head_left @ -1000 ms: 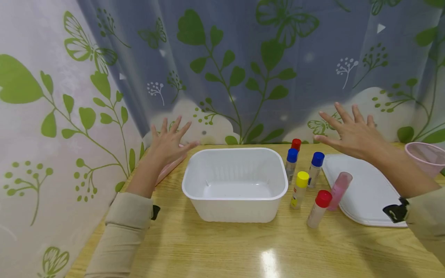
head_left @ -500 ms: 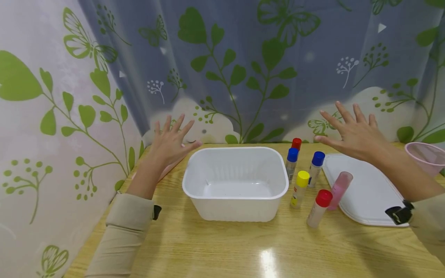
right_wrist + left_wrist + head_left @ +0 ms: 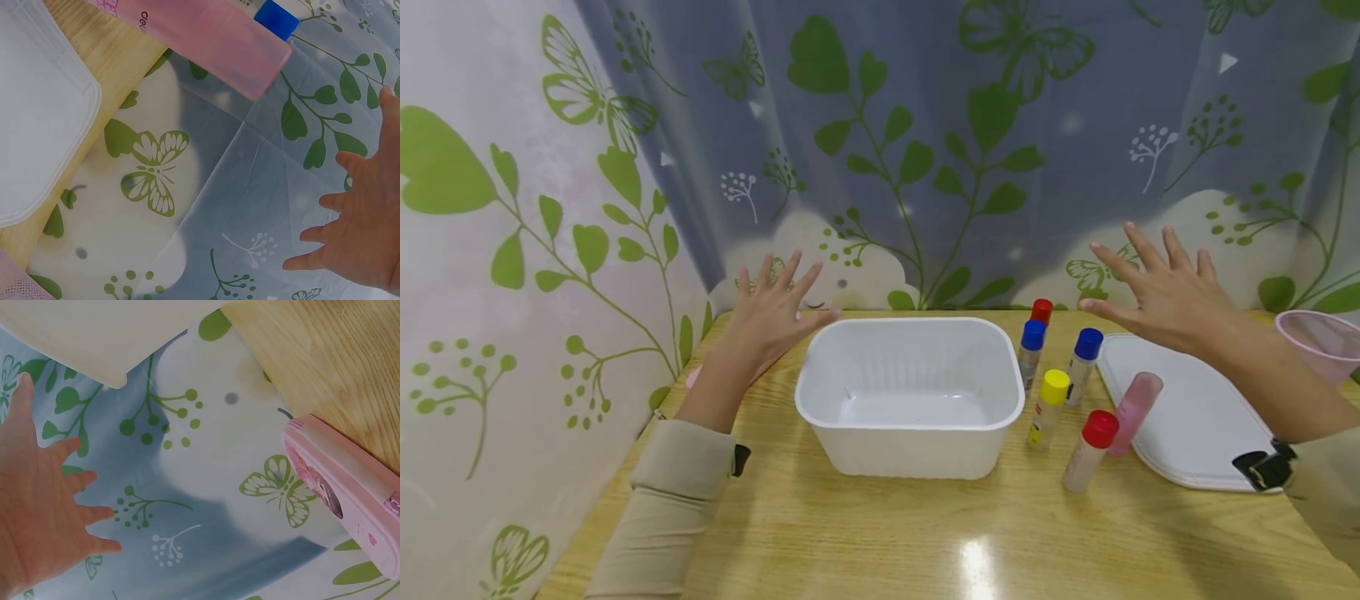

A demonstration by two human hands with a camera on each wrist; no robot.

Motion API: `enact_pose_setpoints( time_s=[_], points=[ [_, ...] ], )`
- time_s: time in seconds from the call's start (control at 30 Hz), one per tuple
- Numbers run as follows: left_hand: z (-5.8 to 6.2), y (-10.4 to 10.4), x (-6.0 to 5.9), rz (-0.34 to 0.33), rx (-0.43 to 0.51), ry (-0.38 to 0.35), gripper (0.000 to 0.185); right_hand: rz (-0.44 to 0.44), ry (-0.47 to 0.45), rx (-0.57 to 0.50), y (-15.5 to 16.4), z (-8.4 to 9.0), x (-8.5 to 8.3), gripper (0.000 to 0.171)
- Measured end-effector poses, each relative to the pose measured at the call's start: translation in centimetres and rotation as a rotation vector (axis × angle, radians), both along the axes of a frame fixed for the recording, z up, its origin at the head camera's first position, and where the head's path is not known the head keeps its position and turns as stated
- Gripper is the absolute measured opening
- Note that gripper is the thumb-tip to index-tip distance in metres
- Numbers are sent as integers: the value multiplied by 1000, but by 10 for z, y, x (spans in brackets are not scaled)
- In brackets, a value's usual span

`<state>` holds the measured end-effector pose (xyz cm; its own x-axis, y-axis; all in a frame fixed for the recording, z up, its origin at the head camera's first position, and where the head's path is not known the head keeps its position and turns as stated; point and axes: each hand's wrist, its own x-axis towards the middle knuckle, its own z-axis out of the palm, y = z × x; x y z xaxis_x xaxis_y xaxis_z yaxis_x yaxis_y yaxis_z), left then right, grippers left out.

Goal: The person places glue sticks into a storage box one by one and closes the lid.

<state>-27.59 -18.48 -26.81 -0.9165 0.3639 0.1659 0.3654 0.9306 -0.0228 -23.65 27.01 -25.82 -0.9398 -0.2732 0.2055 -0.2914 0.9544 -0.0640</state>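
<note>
My left hand [image 3: 763, 321] hovers with spread fingers at the back left, holding nothing. Behind it lies a pink pencil case [image 3: 353, 500], mostly hidden by the wrist in the head view. My right hand [image 3: 1180, 300] is likewise spread in the air, above a flat white lid [image 3: 1195, 417], and grips nothing. Between the hands stands a white plastic tub [image 3: 910, 454]. To the tub's right stand several capped glue bottles, among them a yellow-capped one [image 3: 1045, 412], a red-capped one [image 3: 1090, 450] and a blue-capped one [image 3: 1082, 367]. A pink translucent bottle [image 3: 1137, 412] stands by the lid.
A pink mesh basket [image 3: 1318, 346] stands at the far right edge. The wooden table [image 3: 850, 533] meets a patterned curtain [image 3: 880, 167] at the back and left. Another blue-capped bottle [image 3: 1032, 350] and a red-capped one [image 3: 1041, 312] stand close to the tub's right rim.
My left hand has drifted slightly right, its fingers still spread. My right hand has barely moved. The objects on the table stay where they were.
</note>
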Motion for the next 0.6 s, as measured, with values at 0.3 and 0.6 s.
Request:
enact_pose_setpoints(
  time_s=[0.3, 0.6],
  points=[
    [-1, 1, 4, 0, 16, 16, 84, 12, 15, -7, 0, -2, 5, 76],
    [0, 3, 4, -2, 8, 13, 82, 22, 9, 7, 0, -3, 5, 76]
  ],
)
